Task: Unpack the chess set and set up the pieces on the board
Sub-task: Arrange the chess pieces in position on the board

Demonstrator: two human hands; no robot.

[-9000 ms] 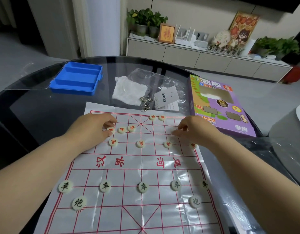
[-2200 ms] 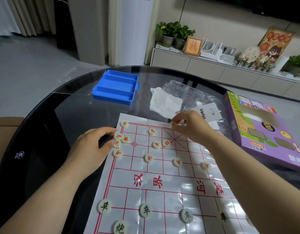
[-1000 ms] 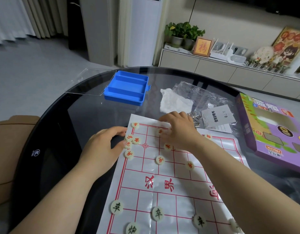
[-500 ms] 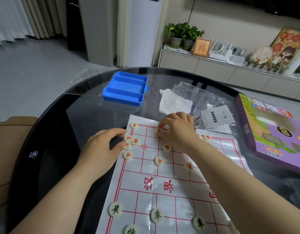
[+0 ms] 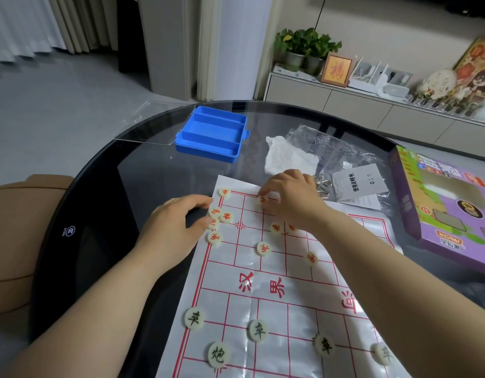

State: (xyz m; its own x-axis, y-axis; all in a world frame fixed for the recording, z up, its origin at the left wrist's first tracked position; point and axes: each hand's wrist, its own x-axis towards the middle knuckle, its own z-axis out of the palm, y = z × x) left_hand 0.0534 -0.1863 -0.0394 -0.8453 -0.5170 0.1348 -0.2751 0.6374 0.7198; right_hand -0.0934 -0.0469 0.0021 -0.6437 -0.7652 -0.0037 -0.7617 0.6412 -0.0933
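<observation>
Table: a round dark glass top [image 5: 113, 200] carries the paper chess board [image 5: 230, 268], a blue case [image 5: 211, 137] and a purple box [image 5: 440, 214].
Left hand [image 5: 176, 230]: fingers curled round a cluster of red pieces [image 5: 219, 215] at the board's left edge.
Right hand [image 5: 290, 200]: fingertips pinch one red piece [image 5: 263, 200] on the far row.
Room: grey floor [image 5: 58, 105], low cabinet [image 5: 358, 105], potted plants [image 5: 304, 45].

Board [image 5: 290, 320] middle free; red pieces [image 5: 226, 216] crowd far-left corner.

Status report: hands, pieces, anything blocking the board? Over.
Right hand pinches a red piece on the far row. Left hand cups loose red pieces at left edge of the board. Nothing in the way.
</observation>
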